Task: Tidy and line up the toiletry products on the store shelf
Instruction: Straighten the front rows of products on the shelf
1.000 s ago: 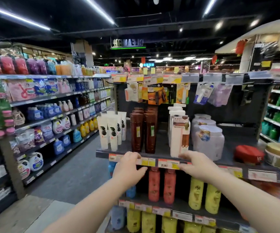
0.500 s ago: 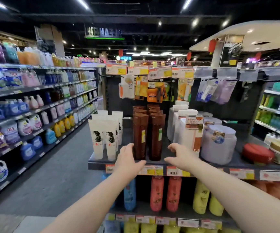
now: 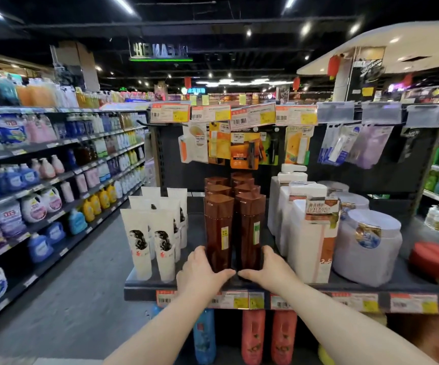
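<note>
Supermarket aisles stretch away under a dark ceiling with strip lights, and long shelves of laundry detergent bottles (image 3: 41, 201) run down our left side. Directly ahead of us stands an end display with a dark grey metal shelf (image 3: 139, 291) at about waist height, its front edge lined with orange and yellow price tags (image 3: 239, 299). At the middle of this shelf, close to the front edge, tall brown plastic bottles stand upright in two rows running back. Our left hand (image 3: 202, 272) grips the base of the left front brown bottle (image 3: 218, 227), fingers curled round its outer side and thumb lying across its front. Our right hand (image 3: 268, 270) holds the base of the right front brown bottle (image 3: 250, 222) in the same way, and the two thumb tips nearly meet between the bottles. Just left of the bottles stand white squeeze tubes (image 3: 139, 241) printed with a black hair figure. To the right stand white pump bottles (image 3: 310, 241) with a card collar, then pale lilac round tubs (image 3: 368, 248), then a flat red round tin (image 3: 437, 262). Orange and yellow packets (image 3: 244, 151) hang from hooks above. On the shelf below we see red bottles (image 3: 252, 335) and a blue bottle (image 3: 205, 335).
</note>
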{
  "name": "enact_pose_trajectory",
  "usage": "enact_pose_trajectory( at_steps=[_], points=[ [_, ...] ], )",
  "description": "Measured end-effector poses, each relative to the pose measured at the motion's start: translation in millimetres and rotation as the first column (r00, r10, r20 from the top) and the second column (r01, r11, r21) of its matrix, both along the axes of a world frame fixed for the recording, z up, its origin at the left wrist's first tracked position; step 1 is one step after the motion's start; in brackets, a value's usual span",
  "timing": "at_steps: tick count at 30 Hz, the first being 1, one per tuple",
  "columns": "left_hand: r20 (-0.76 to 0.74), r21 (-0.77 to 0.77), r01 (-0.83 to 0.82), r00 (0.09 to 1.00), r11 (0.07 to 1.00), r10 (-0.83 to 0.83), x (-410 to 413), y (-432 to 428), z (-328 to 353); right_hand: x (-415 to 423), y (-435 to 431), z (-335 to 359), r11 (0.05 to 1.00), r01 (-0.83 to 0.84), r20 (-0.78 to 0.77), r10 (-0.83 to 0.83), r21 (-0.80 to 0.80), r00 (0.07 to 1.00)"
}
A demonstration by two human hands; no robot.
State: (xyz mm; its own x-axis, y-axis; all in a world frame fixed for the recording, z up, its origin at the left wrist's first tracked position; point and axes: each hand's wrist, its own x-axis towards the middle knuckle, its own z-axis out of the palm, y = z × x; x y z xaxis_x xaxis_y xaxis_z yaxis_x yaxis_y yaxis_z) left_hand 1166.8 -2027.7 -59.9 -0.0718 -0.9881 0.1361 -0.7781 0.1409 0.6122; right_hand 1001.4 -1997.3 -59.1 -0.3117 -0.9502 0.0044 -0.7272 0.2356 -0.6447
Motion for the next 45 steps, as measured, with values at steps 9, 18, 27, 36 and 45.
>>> enact_pose_trajectory(
  at_steps=[9,18,27,36,45],
  points=[
    [0.019,0.007,0.026,0.999,1.0,-0.026,-2.9,-12.5,-9.7,0.8,-4.7,-3.8,0.999,-0.025,-0.043,0.023,-0.045,0.999],
    [-0.047,0.037,0.077,0.996,0.996,-0.075,0.5,-11.9,-8.4,-2.9,-0.5,2.1,0.999,-0.046,-0.048,0.046,0.003,0.998],
    [-0.062,0.065,0.115,0.992,0.991,-0.111,3.4,-13.0,-8.3,-3.2,1.5,2.4,0.998,-0.055,-0.049,0.056,0.015,0.997],
    [0.017,0.068,0.092,0.996,0.993,-0.093,2.7,-8.7,-5.2,-5.2,3.7,0.4,0.999,-0.031,-0.051,0.033,0.036,0.998],
    [-0.063,0.023,0.113,0.992,0.993,-0.112,7.9,-1.8,-10.2,-34.0,48.2,17.1,0.977,0.035,-0.069,-0.051,-0.212,0.996]
  ],
)
